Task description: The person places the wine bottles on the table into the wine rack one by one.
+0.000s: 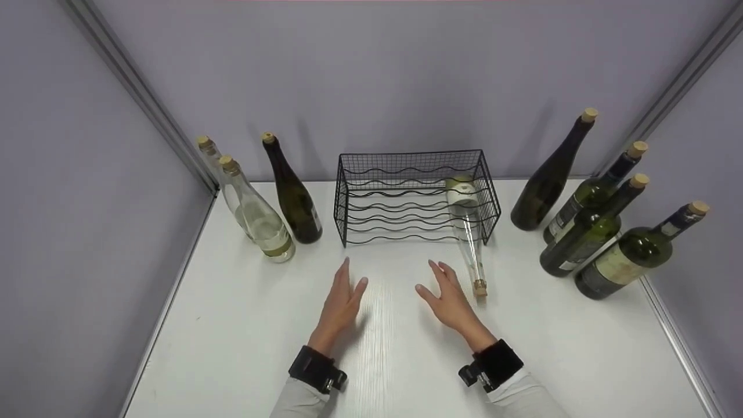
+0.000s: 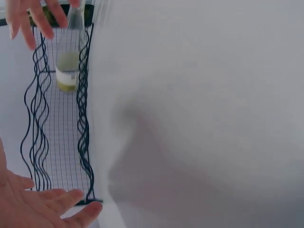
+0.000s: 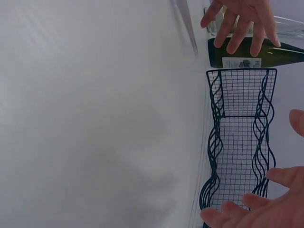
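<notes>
A black wire wine rack [image 1: 406, 220] with wavy rails stands at the back of the white table. One clear glass bottle [image 1: 469, 232] lies in its right end, its corked neck pointing toward me past the front of the rack. In front of the rack my left hand [image 1: 341, 302] is held over the table, fingers extended and touching nothing. Opposite it, my right hand [image 1: 451, 302] is likewise extended and holds nothing; the neck of the lying bottle is just to its right. Both palms face inward with a gap between them.
Left of the rack stand a dark bottle [image 1: 295, 200] and two clear bottles, the nearer clear bottle [image 1: 261, 220] partly covering the other. To the right are a tall brown bottle [image 1: 545, 180] and several green bottles [image 1: 627, 261], all corked. Grey panels [image 1: 406, 75] enclose the table [image 1: 232, 348].
</notes>
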`<act>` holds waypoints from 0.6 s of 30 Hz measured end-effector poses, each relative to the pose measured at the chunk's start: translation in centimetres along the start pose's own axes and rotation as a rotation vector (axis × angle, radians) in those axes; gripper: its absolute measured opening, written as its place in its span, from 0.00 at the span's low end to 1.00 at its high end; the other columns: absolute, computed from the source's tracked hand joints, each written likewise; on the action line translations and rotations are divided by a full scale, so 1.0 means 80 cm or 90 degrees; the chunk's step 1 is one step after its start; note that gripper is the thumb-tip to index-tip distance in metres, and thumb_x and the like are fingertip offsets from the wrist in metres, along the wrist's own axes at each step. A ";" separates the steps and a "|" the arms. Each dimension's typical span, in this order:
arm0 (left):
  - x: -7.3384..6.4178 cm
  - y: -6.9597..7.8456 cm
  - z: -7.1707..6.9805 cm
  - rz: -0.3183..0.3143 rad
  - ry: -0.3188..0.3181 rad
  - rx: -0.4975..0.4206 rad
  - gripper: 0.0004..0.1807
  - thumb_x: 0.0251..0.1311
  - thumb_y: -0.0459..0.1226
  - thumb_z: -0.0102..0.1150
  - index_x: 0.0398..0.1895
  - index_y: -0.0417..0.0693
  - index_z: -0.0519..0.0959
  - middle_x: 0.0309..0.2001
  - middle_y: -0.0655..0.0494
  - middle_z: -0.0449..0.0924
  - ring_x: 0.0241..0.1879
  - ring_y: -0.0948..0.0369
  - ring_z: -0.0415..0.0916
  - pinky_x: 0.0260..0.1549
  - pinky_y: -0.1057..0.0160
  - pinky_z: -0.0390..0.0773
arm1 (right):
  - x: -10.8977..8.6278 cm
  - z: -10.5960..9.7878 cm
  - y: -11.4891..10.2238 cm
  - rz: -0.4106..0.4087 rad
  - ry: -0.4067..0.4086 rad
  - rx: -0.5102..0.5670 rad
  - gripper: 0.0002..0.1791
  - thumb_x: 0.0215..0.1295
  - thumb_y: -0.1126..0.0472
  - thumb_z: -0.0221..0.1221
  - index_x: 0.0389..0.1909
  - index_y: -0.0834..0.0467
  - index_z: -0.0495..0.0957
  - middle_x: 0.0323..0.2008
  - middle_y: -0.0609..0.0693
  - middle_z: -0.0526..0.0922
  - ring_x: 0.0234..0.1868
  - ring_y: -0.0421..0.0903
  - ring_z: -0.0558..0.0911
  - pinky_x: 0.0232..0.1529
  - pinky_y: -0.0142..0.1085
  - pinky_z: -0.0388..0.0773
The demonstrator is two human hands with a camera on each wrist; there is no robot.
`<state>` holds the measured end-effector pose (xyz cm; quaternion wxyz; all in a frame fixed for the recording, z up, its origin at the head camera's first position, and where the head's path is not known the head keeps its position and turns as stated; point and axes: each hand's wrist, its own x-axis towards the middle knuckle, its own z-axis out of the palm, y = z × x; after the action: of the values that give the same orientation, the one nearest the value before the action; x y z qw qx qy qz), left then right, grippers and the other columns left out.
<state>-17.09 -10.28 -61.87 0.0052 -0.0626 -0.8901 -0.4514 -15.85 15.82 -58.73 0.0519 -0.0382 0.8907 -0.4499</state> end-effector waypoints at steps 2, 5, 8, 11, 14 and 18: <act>0.000 -0.008 -0.009 -0.016 0.016 -0.007 0.42 0.73 0.59 0.38 0.78 0.42 0.44 0.76 0.41 0.47 0.74 0.48 0.45 0.70 0.49 0.48 | -0.002 0.007 -0.003 -0.005 -0.017 0.004 0.41 0.69 0.42 0.57 0.75 0.58 0.56 0.73 0.66 0.51 0.71 0.65 0.57 0.65 0.59 0.59; 0.000 -0.019 -0.022 -0.035 0.043 -0.022 0.42 0.73 0.58 0.39 0.78 0.41 0.45 0.76 0.41 0.47 0.74 0.48 0.45 0.71 0.50 0.47 | -0.004 0.018 -0.006 -0.011 -0.043 0.007 0.42 0.69 0.40 0.55 0.75 0.57 0.56 0.73 0.66 0.52 0.71 0.65 0.57 0.66 0.59 0.58; 0.000 -0.031 -0.034 -0.053 0.071 -0.029 0.41 0.74 0.56 0.40 0.78 0.39 0.45 0.75 0.39 0.48 0.74 0.47 0.45 0.71 0.51 0.47 | -0.005 0.028 -0.009 -0.016 -0.072 0.004 0.42 0.69 0.38 0.54 0.76 0.56 0.56 0.73 0.65 0.54 0.72 0.64 0.56 0.68 0.58 0.55; 0.000 -0.040 -0.045 -0.076 0.093 -0.033 0.41 0.74 0.55 0.41 0.77 0.38 0.45 0.75 0.38 0.48 0.74 0.46 0.45 0.71 0.50 0.47 | -0.004 0.037 -0.012 -0.031 -0.098 0.007 0.41 0.70 0.39 0.54 0.76 0.57 0.55 0.72 0.65 0.55 0.72 0.63 0.56 0.68 0.58 0.54; -0.001 -0.049 -0.056 -0.096 0.116 -0.033 0.42 0.74 0.55 0.42 0.77 0.37 0.45 0.75 0.36 0.47 0.74 0.45 0.45 0.70 0.49 0.48 | -0.003 0.045 -0.014 -0.044 -0.121 0.010 0.41 0.70 0.39 0.53 0.76 0.56 0.55 0.72 0.64 0.55 0.72 0.63 0.56 0.68 0.58 0.55; 0.001 -0.062 -0.071 -0.118 0.157 -0.039 0.43 0.74 0.55 0.43 0.77 0.35 0.44 0.74 0.34 0.47 0.73 0.43 0.46 0.70 0.47 0.50 | 0.000 0.051 -0.020 -0.053 -0.142 0.020 0.41 0.70 0.38 0.53 0.76 0.55 0.55 0.72 0.64 0.55 0.72 0.62 0.57 0.68 0.58 0.56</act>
<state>-18.02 -17.74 -62.48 0.0711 0.0757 -0.8703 -0.4814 -15.26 11.61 -59.89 0.1328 -0.1244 0.8697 -0.4589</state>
